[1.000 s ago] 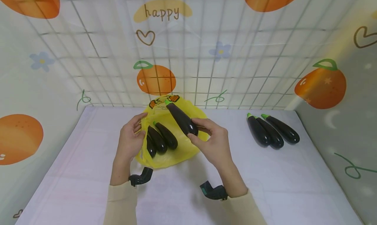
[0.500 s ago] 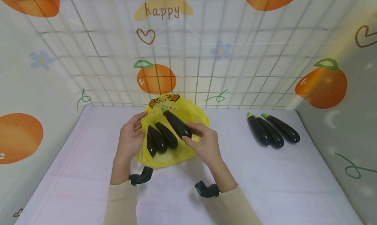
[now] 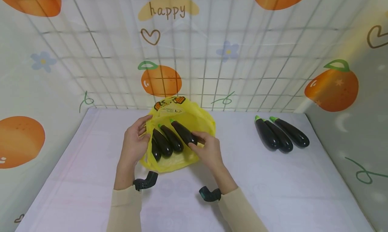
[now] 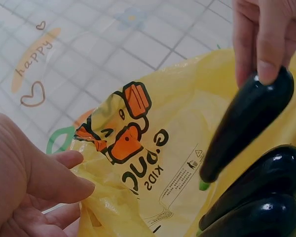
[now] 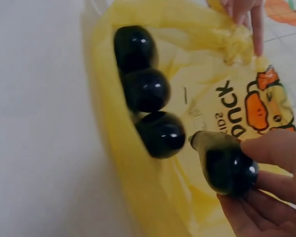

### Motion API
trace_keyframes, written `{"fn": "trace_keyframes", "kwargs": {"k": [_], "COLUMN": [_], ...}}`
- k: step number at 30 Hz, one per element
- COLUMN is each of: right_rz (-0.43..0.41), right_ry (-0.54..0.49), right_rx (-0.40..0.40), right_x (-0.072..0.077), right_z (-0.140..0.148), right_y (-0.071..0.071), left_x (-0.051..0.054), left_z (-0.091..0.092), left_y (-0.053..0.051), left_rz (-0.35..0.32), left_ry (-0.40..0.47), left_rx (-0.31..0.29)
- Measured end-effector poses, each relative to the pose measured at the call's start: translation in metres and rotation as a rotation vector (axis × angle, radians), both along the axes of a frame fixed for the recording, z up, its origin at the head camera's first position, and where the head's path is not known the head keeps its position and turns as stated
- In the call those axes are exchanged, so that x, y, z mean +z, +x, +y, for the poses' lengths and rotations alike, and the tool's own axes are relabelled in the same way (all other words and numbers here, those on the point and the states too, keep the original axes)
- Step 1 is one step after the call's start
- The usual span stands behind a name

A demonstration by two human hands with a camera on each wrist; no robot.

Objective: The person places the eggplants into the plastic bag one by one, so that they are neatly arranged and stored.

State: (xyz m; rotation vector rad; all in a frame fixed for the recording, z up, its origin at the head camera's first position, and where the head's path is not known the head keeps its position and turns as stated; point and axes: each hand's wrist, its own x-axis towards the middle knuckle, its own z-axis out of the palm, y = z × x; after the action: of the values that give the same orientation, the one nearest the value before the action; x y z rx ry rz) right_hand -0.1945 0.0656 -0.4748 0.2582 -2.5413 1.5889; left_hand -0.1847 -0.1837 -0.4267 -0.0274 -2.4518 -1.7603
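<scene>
A yellow plastic bag (image 3: 175,165) lies with its mouth spread, duck print at its far side. My left hand (image 3: 135,142) holds the bag's left edge, thumb on the near side of the film in the left wrist view. Between thumb and fingers of my right hand (image 3: 209,151) is the rounded end of a dark purple eggplant (image 3: 183,131), its green stem tip pointing away into the bag. To its left, three more eggplants (image 3: 170,138) lie side by side inside. In the right wrist view, the held eggplant (image 5: 227,168) sits apart from the three rounded ends (image 5: 160,134).
Three more eggplants (image 3: 274,136) lie together on the white table cover (image 3: 242,184) at the right. A printed curtain over a wire grid (image 3: 206,66) stands behind the table. Black cameras (image 3: 145,180) are strapped to both wrists.
My right hand has moved left and lowered the eggplant into the bag, beside the others. My left hand has stayed at the bag's edge.
</scene>
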Motion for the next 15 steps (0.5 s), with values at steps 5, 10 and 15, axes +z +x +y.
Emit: {"fn": "trace_keyframes", "kwargs": {"k": [5,10,15], "right_rz": [0.003,-0.001,-0.007], "right_ry": [0.007,0.006,0.009], "right_rx": [0.012,0.008,0.003], "right_x": [-0.011,-0.020,-0.028], "right_z": [0.000,-0.001,-0.002], "right_y": [-0.005,-0.008,-0.010], "left_x": [0.001,0.001,0.002], "left_z": [0.000,-0.001,-0.001], "left_y": [0.000,-0.001,0.000], "left_rz": [0.003,0.004,-0.004], "left_ry": [-0.005,0.000,0.005], "left_rx": [0.001,-0.001,0.001]}}
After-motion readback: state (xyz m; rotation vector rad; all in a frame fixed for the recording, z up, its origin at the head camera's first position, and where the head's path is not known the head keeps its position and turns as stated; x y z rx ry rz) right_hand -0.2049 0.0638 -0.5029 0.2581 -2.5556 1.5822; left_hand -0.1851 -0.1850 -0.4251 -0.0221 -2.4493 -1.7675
